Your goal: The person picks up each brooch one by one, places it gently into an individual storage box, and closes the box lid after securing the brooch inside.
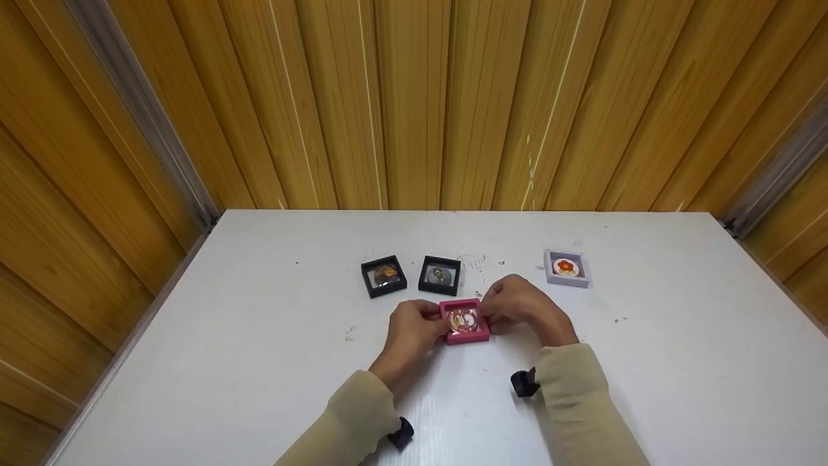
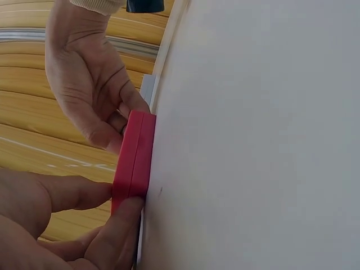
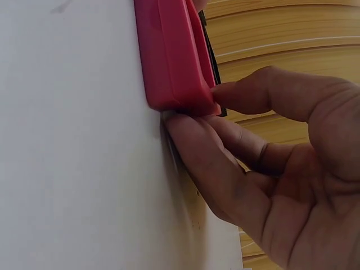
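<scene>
A square pink display frame (image 1: pixel 468 338) with a round, red-and-white patterned badge (image 1: pixel 462 320) behind its clear window is held between both hands, low over the white table. My left hand (image 1: pixel 414 327) pinches its left side between thumb and fingers. On the opposite side, my right hand (image 1: pixel 525 307) grips the right edge, thumb on the upper rim (image 3: pixel 205 67) and fingers against the side. The left wrist view shows a seam along the pink frame's side (image 2: pixel 135 157). Whether it touches the tabletop, I cannot tell.
Two black display frames, one on the left (image 1: pixel 384 276) and one on the right (image 1: pixel 440 276), lie just beyond the hands, each with a round piece inside. Farther right lies a pale lilac frame (image 1: pixel 566 268) with a red flower badge. Wood-patterned panels (image 1: pixel 414 103) stand behind the table (image 1: pixel 259 362).
</scene>
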Motion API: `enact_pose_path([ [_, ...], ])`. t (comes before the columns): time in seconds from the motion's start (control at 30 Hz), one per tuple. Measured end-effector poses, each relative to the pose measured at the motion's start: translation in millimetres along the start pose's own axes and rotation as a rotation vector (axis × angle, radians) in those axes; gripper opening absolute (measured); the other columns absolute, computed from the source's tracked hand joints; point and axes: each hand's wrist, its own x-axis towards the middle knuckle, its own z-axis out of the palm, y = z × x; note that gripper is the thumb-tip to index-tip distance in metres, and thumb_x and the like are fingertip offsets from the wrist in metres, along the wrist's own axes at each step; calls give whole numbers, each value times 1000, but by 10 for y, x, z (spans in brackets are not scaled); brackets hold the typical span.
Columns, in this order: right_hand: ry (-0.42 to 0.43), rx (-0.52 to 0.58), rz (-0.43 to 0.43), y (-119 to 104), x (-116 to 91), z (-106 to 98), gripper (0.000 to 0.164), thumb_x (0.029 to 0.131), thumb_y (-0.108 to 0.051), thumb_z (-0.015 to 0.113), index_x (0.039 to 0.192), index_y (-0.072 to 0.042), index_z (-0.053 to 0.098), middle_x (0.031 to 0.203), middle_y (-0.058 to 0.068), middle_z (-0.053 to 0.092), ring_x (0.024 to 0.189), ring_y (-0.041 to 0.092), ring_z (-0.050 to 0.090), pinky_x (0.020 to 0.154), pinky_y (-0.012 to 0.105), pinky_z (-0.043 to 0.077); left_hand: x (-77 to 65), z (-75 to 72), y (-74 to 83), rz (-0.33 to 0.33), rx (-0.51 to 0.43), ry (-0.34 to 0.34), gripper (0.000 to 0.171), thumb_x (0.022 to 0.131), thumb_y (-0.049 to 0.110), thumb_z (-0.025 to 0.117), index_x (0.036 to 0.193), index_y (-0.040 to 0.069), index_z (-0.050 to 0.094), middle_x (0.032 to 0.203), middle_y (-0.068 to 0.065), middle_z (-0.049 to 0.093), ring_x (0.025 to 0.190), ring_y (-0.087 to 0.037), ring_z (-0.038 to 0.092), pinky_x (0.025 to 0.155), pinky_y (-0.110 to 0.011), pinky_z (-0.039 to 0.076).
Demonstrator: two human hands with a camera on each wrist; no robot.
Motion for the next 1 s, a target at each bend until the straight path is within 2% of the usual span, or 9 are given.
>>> enact_pose_path([
  [0.13, 19, -11, 4, 40, 6, -60, 14, 91, -10, 78, 98, 1, 74, 85, 9, 76, 76, 15, 72, 71, 28, 57, 12, 60, 21, 19, -29, 0, 25, 86, -2, 82, 110, -7, 76, 90, -7, 73, 83, -16, 68, 75, -27, 59],
  [0.27, 44, -22, 10, 82, 18, -111, 16, 90, -11, 78, 100, 1, 75, 86, 8, 76, 78, 15, 72, 73, 28, 56, 26, 129, 51, 6, -42, -15, 29, 87, -3, 80, 115, -7, 75, 94, -6, 72, 87, -16, 68, 78, -27, 59],
  [0.4, 72, -16, 30, 118, 25, -166, 19, 89, -10, 78, 102, 3, 74, 88, 10, 76, 77, 16, 71, 71, 27, 56, 45, 216, 87, -7, -42, -25, 34, 87, -4, 79, 120, -6, 74, 97, -6, 72, 91, -17, 66, 80, -28, 59],
  [0.63, 122, -4, 76, 162, 37, -272, 27, 93, -10, 75, 113, 9, 71, 92, 13, 74, 80, 18, 70, 71, 28, 58, 102, 388, 153, 11, -24, -20, 38, 86, -4, 81, 123, -7, 73, 102, -8, 73, 95, -17, 66, 87, -29, 58],
  [0.8, 181, -27, 53, 193, 43, -308, 27, 92, -11, 73, 110, 10, 72, 93, 14, 72, 80, 19, 66, 69, 28, 55, 166, 483, 191, 39, -25, 0, 35, 84, -7, 80, 119, -6, 74, 102, -9, 75, 94, -16, 67, 88, -28, 58],
  [1.0, 234, 12, 49, 226, 61, -327, 27, 95, -10, 71, 112, 11, 71, 97, 17, 71, 81, 21, 65, 69, 28, 56, 248, 553, 238, 41, -48, -1, 36, 86, -9, 78, 122, -7, 73, 105, -10, 75, 96, -16, 68, 89, -28, 57],
])
